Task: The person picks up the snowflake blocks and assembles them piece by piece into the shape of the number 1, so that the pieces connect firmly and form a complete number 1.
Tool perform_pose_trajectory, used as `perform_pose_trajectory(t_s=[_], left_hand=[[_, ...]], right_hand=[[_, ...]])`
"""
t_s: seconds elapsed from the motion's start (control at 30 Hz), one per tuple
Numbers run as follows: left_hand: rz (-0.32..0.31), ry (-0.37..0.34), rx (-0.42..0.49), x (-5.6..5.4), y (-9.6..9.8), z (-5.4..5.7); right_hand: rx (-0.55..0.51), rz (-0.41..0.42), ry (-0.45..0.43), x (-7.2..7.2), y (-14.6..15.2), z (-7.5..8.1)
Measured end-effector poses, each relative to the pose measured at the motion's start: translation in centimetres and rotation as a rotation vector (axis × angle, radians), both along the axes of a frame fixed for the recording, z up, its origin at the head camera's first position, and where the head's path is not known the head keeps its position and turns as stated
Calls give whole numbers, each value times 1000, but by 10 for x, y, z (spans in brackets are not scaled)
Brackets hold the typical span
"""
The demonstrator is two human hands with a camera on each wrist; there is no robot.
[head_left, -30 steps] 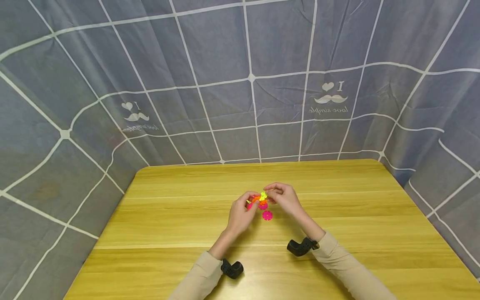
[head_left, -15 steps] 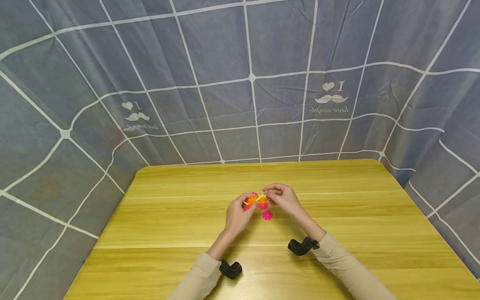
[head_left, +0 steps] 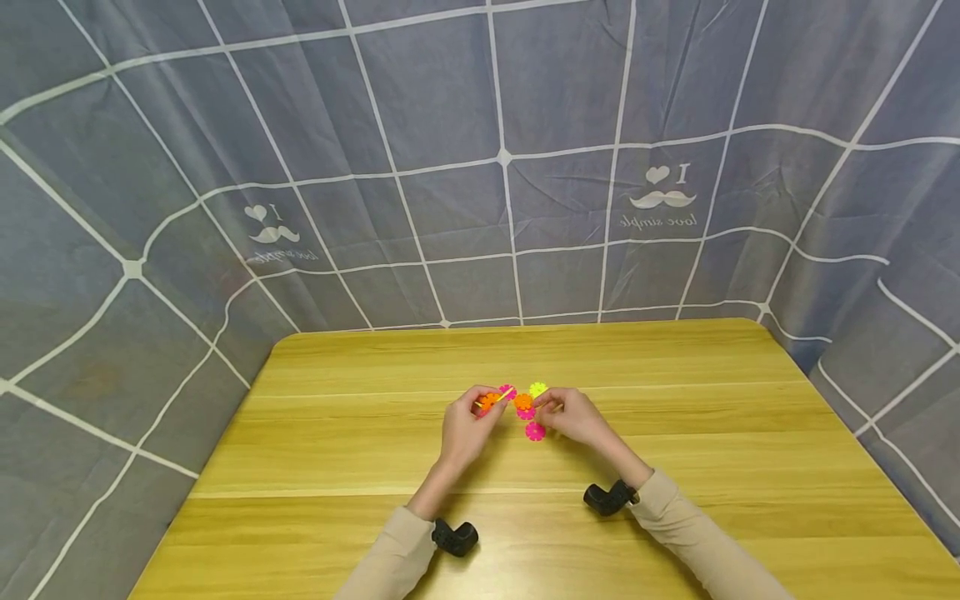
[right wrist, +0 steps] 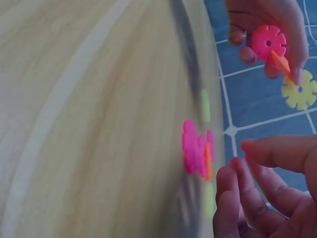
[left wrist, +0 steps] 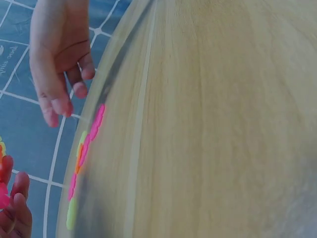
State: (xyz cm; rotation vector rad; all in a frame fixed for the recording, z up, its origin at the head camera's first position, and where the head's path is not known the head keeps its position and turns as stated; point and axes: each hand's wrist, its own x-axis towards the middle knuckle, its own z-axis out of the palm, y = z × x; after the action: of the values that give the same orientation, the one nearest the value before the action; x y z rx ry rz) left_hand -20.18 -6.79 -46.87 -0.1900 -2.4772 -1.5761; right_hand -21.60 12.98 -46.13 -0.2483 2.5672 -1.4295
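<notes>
Progress check: what looks already put together?

A small cluster (right wrist: 279, 60), at least. The left hand (head_left: 465, 427) pinches it in its fingers, raised above the table (head_left: 360, 433). From the right wrist I make out a pink wheel (right wrist: 275, 37), an orange piece set edge-on against it, and a yellow wheel (right wrist: 301, 100) by the fingertips. They look joined at their slots, though the fingers cover part of it.

And the right hand (head_left: 576, 417), is it carrying anything?

Nothing that I can see. Its fingers are loosely bent, just beside the loose pieces, and the two hands are apart.

So what is left over?

Six pieces on the table, by my count. The nearest pink disc (head_left: 536, 432) lies toward the person; a middle pink disc (head_left: 526, 414) sits beyond it, with an orange disc (head_left: 523, 401) right by that one. Whether those two touch, I can't tell. A far pink disc (head_left: 507, 390) and a far yellow-green disc (head_left: 537, 388) lie farther back. The left wrist view adds another yellow-green disc (left wrist: 72, 214).

Then the joining is partway, you'd say?

Partway is my judgement: some pieces united, others unattached. How many belong together, these views don't settle.
</notes>
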Motion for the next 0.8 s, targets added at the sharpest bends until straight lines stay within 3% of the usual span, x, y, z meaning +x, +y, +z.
perform_pose_trajectory(t_s=[0.37,0.6,0.8], left_hand=[[-44,-12,91,1,-2,-2],[-53,-17,100,2,-2,-1],[-48,8,91,1,-3,-3]], right_hand=[[97,-14,-10,-2,-3,-8],[259,8,24,-3,-7,-9],[295,16,23,-1,-10,-7]])
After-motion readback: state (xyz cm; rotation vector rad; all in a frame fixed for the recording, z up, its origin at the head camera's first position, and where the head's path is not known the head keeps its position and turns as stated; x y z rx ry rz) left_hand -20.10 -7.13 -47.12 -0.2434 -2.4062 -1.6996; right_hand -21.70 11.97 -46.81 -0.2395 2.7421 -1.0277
